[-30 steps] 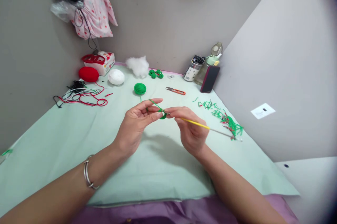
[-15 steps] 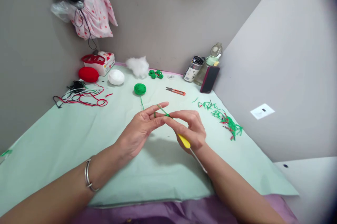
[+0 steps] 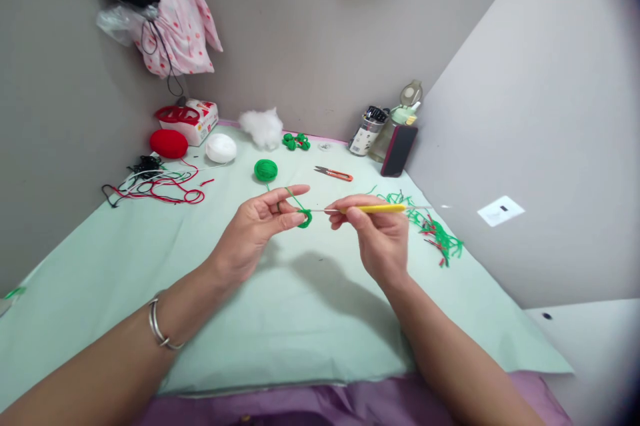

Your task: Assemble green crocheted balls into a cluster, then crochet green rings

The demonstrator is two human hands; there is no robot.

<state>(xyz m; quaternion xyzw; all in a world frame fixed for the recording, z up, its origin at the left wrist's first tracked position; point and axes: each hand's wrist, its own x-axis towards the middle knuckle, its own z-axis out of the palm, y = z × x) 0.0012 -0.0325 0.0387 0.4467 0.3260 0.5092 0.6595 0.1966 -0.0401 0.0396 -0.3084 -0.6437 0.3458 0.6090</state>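
Observation:
Between its thumb and fingers my left hand [image 3: 255, 226] pinches a small green crochet piece [image 3: 306, 219]. Green yarn runs from that piece over the raised index finger and back toward the green yarn ball [image 3: 265, 170] on the table. My right hand [image 3: 383, 236] grips a crochet hook [image 3: 380, 209] by its yellow handle, held about level. The hook's thin metal shaft reaches left to the green piece, where its tip meets the stitches. Whether a loop sits on the tip is too small to tell.
Orange-handled thread snips [image 3: 333, 174] lie beyond my hands. Green and red yarn scraps [image 3: 435, 233] are strewn at the right, near a propped phone [image 3: 399, 151]. Red [image 3: 169, 144] and white [image 3: 221, 147] yarn balls sit at the left, with white stuffing [image 3: 263, 127] at the back.
My right hand has moved right, away from my left, and the hook has swung from slanting down to about level. My left hand has shifted slightly left, and the green piece shows more.

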